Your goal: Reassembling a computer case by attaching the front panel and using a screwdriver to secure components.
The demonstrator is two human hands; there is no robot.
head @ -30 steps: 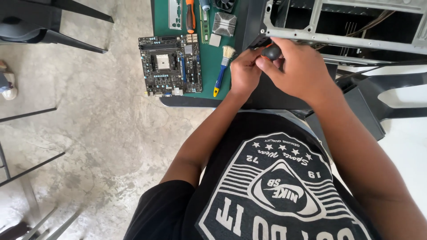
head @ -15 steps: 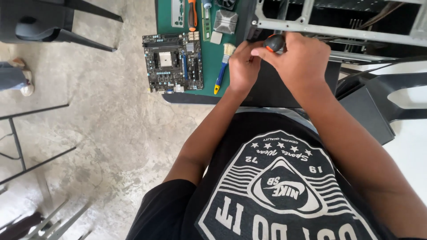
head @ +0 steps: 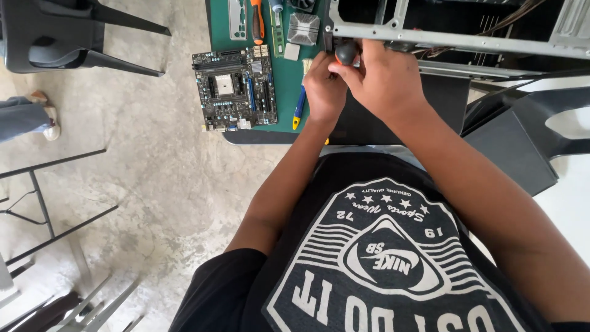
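Gripping a black-handled screwdriver [head: 346, 53], the right hand [head: 384, 80] worked at the metal computer case [head: 455, 42]; the left hand [head: 324, 89] closed just beside it, circuit board [head: 235, 89] lying further left.

Bright even daylight, soft shadows under the black chair [head: 74, 43], blown-out white at right, sharp focus, slight edge stretch

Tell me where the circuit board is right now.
The circuit board lies on the green mat's left edge, left of the blue-handled tool and the left hand.
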